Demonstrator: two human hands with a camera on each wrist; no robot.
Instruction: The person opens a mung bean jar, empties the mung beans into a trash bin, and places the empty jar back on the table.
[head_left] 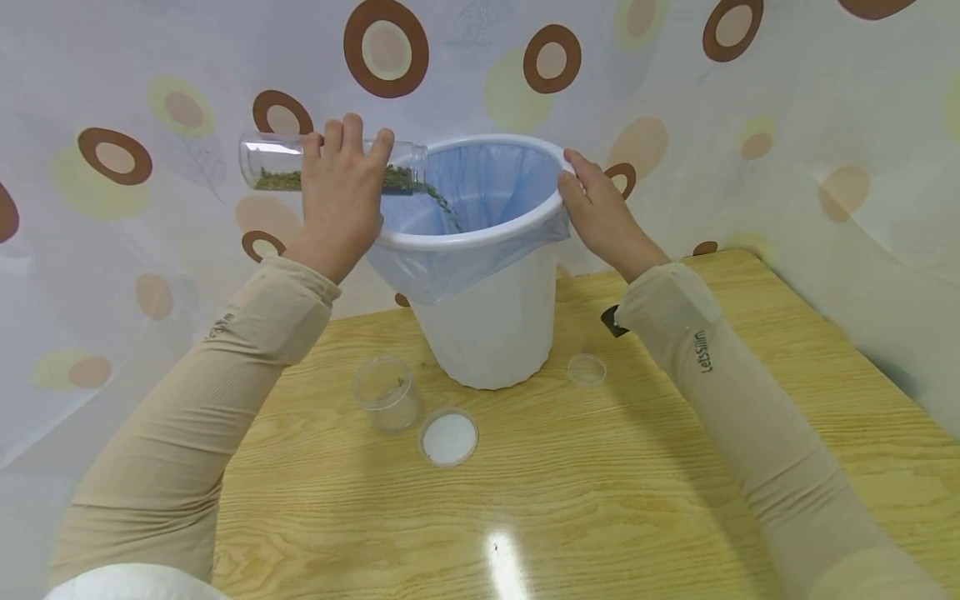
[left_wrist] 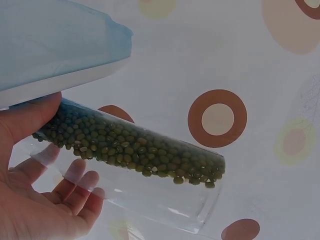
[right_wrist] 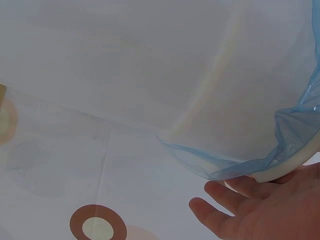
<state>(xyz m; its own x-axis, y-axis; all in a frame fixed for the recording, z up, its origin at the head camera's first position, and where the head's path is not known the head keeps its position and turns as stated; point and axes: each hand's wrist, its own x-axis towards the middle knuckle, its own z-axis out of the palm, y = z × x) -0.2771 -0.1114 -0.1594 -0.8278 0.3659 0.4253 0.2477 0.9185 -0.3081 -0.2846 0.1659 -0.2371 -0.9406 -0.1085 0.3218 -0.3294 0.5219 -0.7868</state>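
Observation:
My left hand [head_left: 341, 183] grips a clear jar [head_left: 262, 150], tipped on its side with its mouth over the rim of a white trash bin [head_left: 487, 325]. Green mung beans [left_wrist: 125, 142] lie along the jar's lower wall, and a thin stream of them falls from the mouth into the bin. A blue plastic bag [head_left: 517, 179] lines the bin and folds over its rim. At the bin's right side my right hand [head_left: 600, 208] holds the rim, its fingers [right_wrist: 225, 197] partly behind the rim and bag in the right wrist view.
On the wooden table [head_left: 570, 500], before the bin, stand a clear open container [head_left: 386, 400] and a round lid with a white disc [head_left: 448, 438]. A small clear lid [head_left: 587, 370] lies to the right, near a black object [head_left: 613, 321]. A patterned wall covering [head_left: 465, 50] rises close behind.

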